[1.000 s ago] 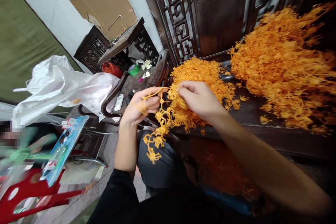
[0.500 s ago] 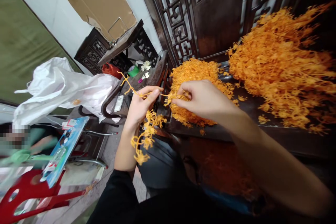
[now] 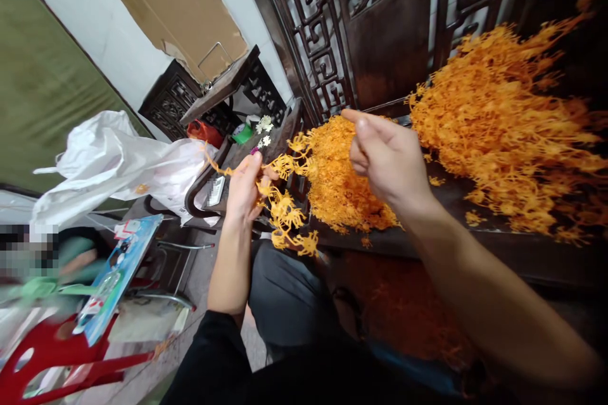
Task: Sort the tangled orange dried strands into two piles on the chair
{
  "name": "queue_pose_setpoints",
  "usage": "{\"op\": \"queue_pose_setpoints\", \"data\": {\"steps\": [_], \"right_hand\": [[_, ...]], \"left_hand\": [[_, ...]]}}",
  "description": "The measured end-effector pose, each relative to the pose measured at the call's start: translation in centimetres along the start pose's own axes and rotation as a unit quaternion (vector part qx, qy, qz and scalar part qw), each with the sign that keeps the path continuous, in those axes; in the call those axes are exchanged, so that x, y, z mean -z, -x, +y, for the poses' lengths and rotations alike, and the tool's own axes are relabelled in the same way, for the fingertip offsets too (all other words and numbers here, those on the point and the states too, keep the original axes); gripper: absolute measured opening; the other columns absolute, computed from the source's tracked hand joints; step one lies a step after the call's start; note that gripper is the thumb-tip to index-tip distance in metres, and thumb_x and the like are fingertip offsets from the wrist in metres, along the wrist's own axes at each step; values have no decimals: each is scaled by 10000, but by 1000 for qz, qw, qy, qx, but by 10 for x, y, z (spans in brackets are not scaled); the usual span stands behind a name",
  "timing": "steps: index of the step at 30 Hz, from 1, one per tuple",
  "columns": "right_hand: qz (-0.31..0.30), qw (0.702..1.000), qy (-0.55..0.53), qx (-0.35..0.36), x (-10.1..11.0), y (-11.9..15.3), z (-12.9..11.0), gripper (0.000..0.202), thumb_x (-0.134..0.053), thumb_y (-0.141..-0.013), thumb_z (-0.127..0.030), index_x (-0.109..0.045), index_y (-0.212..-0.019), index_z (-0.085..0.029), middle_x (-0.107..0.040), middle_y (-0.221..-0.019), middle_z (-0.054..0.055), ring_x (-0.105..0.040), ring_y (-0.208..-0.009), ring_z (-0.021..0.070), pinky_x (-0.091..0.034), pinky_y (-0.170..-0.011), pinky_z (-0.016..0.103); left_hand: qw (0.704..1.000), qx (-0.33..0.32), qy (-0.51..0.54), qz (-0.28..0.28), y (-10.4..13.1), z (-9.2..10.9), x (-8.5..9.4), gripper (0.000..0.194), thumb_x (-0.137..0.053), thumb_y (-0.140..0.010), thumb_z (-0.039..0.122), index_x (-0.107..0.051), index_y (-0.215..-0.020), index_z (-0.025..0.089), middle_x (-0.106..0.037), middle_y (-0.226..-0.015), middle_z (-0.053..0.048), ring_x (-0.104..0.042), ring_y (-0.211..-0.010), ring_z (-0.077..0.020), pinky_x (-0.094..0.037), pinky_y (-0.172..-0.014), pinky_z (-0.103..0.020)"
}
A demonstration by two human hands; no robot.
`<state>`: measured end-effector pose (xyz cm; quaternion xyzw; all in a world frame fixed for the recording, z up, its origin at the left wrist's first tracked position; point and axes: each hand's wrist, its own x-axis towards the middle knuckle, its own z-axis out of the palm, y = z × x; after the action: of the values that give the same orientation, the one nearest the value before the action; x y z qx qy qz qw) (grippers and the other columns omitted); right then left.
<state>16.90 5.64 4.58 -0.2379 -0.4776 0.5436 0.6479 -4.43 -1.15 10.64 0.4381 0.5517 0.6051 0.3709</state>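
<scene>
Orange strand [image 3: 286, 209] pinched in the left hand [image 3: 244, 188].
At 3 o'clock, the curled right hand [image 3: 387, 155] hides part of the pile [image 3: 335, 186]; whether it holds anything, I cannot tell.

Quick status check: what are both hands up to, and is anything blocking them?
Left hand: gripping orange strand. Right hand: over smaller orange pile, fingers curled, hold unclear. Nothing visibly blocking either.
</scene>
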Motion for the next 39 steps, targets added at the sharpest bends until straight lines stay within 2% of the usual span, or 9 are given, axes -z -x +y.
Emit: {"op": "queue_pose_setpoints", "data": {"steps": [2, 7, 10, 13, 15, 17, 22, 31, 39], "right_hand": [[32, 995, -92, -36, 1, -4, 5, 307, -639, -932, -325, -718, -1211, -224, -523, -606, -39, -357, -443, 77, -218, -405, 245], [7, 975, -161, -154, -4, -5, 14, 305, -750, -778, -209, -718, -1082, -219, -684, -1088, 70, -579, -661, 100, -231, -377, 207], [3, 975, -160, -151, -9, 0, 21, 293, -737, -860, -372, -695, -1112, -229, -644, -889, 33, -484, -581, 87, -220, -397, 216], [-45, 998, -39, -25, -11, 6, 20, 443, -743, -872, -526, -689, -1207, -241, -540, -719, -18, -426, -570, 100, -314, -475, 254], [-89, 991, 66, 69, -13, 10, 17, 387, -782, -845, -524, -728, -1096, -234, -564, -727, -12, -472, -621, 114, -381, -565, 285], [-55, 986, 109, 117, -16, 12, 17, 303, -750, -880, -517, -702, -890, -218, -582, -741, 2, -507, -659, 126, -405, -621, 304], [129, 991, 35, 31, -27, 9, 31, 462, -527, -964, -676, -444, -798, -253, -374, -642, -34, -389, -534, 112, -337, -509, 281], [153, 984, -96, -10, -30, 3, 36, 482, -675, -873, -631, -431, -731, -240, -327, -601, -61, -292, -463, 75, -239, -444, 264], [175, 977, -121, 4, -36, 8, 37, 463, -628, -924, -603, -394, -745, -245, -289, -590, -78, -261, -447, 74, -246, -443, 261]], "left_hand": [[1000, -21, -10, -17, 6, 2, -2, 519, -873, -728, 516, -463, -692, 201, -638, -579, 45, -393, -378, -30, -251, -368, -176], [998, -29, -27, -46, 13, 4, -6, 495, -865, -763, 423, -438, -673, 189, -697, -634, 20, -366, -391, -17, -248, -374, -150], [998, -11, -29, -51, 10, 2, -5, 489, -857, -771, 430, -440, -680, 192, -702, -637, 16, -379, -378, -20, -239, -363, -153], [997, 4, -29, -66, 9, -2, -3, 461, -835, -797, 426, -456, -683, 190, -693, -627, 15, -419, -382, -32, -258, -371, -162], [997, 10, -29, -75, 8, -4, -4, 448, -831, -803, 411, -464, -679, 186, -691, -621, 12, -425, -385, -32, -269, -379, -164], [997, 19, -29, -70, 8, -5, -8, 457, -857, -769, 387, -460, -672, 183, -679, -597, 17, -408, -380, -23, -254, -378, -155], [997, 52, -28, -56, 3, -6, -24, 528, -915, -642, 340, -408, -640, 192, -640, -536, 24, -385, -364, -17, -190, -358, -146], [998, 39, -24, -39, -5, -6, -25, 536, -909, -604, 339, -394, -621, 192, -612, -516, 34, -338, -363, -8, -164, -371, -155], [999, -29, -37, 1, -11, -9, -29, 477, -870, -663, 279, -401, -624, 199, -607, -519, 40, -375, -395, -35, -205, -405, -187]]}}
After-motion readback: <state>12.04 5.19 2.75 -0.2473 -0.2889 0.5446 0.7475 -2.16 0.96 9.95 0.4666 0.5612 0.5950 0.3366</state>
